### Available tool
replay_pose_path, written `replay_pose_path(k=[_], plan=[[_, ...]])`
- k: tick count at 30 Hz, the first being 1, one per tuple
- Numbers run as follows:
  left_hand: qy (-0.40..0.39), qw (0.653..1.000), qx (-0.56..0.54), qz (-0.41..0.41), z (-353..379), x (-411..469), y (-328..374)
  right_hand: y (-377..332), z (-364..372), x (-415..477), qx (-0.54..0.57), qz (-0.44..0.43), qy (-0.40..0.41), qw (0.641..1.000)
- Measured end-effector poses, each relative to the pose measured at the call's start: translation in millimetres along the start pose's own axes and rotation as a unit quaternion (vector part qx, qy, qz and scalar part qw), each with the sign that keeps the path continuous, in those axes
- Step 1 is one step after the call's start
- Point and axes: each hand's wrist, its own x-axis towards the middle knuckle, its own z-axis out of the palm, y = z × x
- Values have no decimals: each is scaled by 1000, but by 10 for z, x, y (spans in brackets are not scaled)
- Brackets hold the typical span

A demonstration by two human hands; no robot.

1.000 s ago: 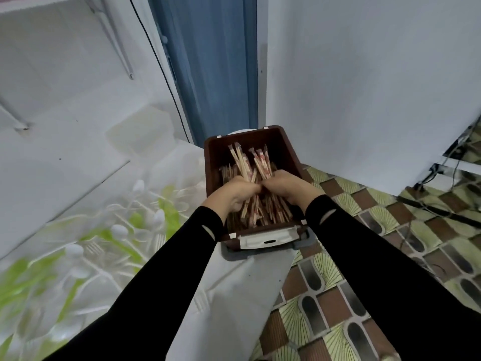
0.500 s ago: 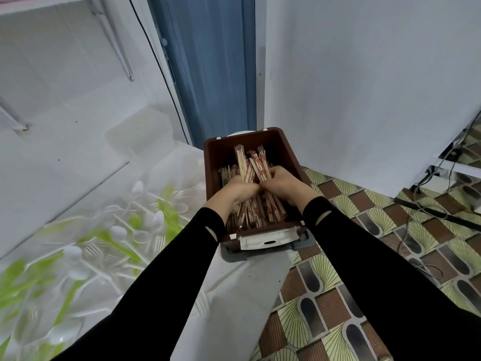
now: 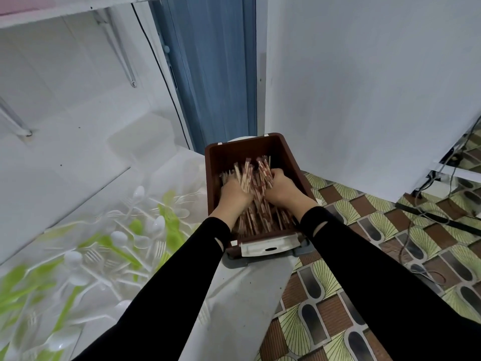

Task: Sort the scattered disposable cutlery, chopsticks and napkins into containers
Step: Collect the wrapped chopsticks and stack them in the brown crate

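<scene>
White walls and a blue door frame stand behind a pale table [image 3: 247,295]. To its right lies a floor of brown-and-green patterned tiles [image 3: 390,243] with loose cables [image 3: 429,217].

From the head camera, the only view I have, I see the brown container [image 3: 286,152] sitting at the table's far right corner, partly over the edge. Both my hands are inside it. My left hand [image 3: 234,194] and my right hand [image 3: 282,190] are curled round one bundle of chopsticks [image 3: 256,175] from either side. The bundle stands tilted above the others lying in the container.

The risks, as I judge them:
- If my hold is uneven, sticks could slide out of the bundle and go over the low rim onto the floor.
- Pressing down hard so near the edge could tip or shift the container.

By count there is one container and two hands. The chopsticks are too many and too overlapped to number. On my left is a heap of white and green plastic cutlery [image 3: 117,243], unsorted on the table and too blurred to count. I see no napkins.
</scene>
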Motion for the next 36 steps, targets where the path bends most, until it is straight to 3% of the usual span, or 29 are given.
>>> replay_pose_path(k=[5, 8, 12, 16, 25, 30, 33, 36], plan=[[36, 998, -55, 9, 11, -41, 23, -14, -1, -17, 11, -25, 18, 999], [59, 996, -53, 36, 32, -44, 11, -23, 18, -40, -71, -49, 20, 996], [46, 995, 52, 70, 24, -27, 6, 1, 57, -53, -180, -91, -27, 979], [22, 987, 131, 95, 72, 38, -56, -12, 82, -10, -270, -60, -72, 958], [7, 987, 155, 27, 95, 76, -59, -13, 86, -4, -290, -44, -40, 955], [50, 992, 96, 73, 46, 23, -58, 14, 90, -4, -289, -83, -11, 954], [42, 986, 126, 101, 41, -14, -58, 22, 64, -24, -278, -84, -11, 957], [23, 976, 207, 63, 54, -15, -21, 15, 48, -23, -289, -99, -17, 952]])
